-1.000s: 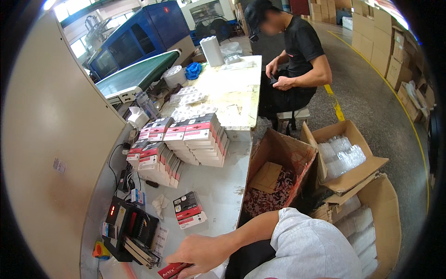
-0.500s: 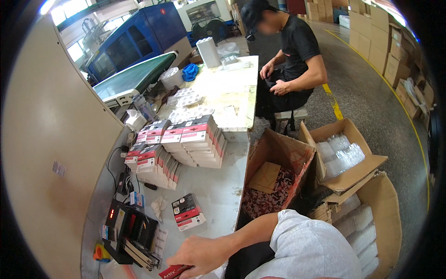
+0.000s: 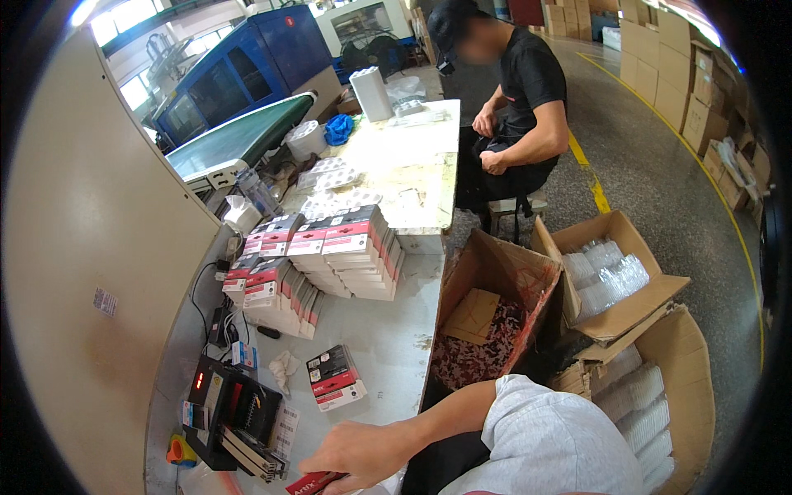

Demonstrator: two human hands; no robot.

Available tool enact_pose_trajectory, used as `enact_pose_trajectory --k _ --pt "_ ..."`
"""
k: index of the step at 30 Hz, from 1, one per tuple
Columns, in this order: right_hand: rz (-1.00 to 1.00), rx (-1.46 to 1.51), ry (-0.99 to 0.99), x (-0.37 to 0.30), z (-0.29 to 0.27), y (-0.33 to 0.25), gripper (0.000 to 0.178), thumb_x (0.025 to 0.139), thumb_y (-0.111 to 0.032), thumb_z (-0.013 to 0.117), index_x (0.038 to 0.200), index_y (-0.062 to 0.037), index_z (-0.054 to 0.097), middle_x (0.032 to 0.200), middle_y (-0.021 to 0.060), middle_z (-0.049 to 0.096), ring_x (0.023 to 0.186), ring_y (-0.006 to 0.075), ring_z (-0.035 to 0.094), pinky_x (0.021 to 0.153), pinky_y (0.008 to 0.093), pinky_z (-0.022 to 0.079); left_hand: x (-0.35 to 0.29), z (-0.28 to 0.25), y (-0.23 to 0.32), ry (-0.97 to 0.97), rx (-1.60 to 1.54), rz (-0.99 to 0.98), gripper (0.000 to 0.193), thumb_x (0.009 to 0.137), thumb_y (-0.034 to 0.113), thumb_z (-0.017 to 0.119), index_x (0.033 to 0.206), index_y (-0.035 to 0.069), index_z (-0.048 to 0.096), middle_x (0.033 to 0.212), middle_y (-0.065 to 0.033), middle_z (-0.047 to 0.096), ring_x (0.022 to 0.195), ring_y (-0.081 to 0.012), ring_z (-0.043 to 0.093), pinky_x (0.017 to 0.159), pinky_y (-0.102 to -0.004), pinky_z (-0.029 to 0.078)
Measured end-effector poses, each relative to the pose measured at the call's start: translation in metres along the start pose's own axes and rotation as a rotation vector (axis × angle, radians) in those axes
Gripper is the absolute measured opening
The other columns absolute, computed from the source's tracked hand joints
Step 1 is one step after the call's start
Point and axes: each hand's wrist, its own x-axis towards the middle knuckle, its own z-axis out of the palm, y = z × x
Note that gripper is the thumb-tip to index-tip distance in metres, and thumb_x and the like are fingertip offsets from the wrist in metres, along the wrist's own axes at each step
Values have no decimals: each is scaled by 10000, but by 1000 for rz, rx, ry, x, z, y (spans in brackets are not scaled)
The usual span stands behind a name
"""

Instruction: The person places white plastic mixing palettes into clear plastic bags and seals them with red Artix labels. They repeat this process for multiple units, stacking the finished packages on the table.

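At the lower edge my right hand (image 3: 359,452) is closed on a red box (image 3: 313,483) with white lettering. Only the box's upper part shows; the frame cuts off the rest. My left hand is out of sight. Just beyond my right hand, a short stack of flat black, red and white boxes (image 3: 337,378) lies on the grey table (image 3: 388,330). To the left of my hand sits a black device (image 3: 239,412) with a lit red display, and a sheet of printed labels (image 3: 286,427) lies beside it.
Many similar boxes stand in tall stacks (image 3: 309,256) farther back. Crumpled tissue (image 3: 283,370) lies near the device, a yellow tape dispenser (image 3: 180,450) left of it. Open cartons (image 3: 660,355) hold clear plastic trays at right. A co-worker (image 3: 528,107) sits beyond.
My right hand and the red box stay almost in place. The co-worker's hands have shifted slightly at their lap.
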Motion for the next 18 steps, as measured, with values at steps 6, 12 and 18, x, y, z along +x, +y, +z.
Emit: enact_pose_trajectory --k 6,12,18 --pt "-9 -56 3 1 0 0 289 814 -293 633 877 -36 514 707 164 592 677 357 581 550 406 427 1 0 -1 -24 -45 -24 251 928 192 528 946 -26 651 814 -68 652 740 -104 542 691 -250 451" --pt "-24 -88 49 2 1 -1 331 757 -351 685 832 -46 581 729 166 597 694 363 588 561 424 451 2 -1 -7 -31 -75 -18 261 933 199 522 943 -29 650 811 -60 650 742 -103 542 693 -252 451" --pt "-16 -26 49 1 1 -1 332 759 -356 686 844 -48 593 724 165 601 688 360 588 559 417 451 2 -1 -6 -38 -16 15 266 937 205 514 936 -26 646 791 -63 643 728 -106 539 681 -254 448"
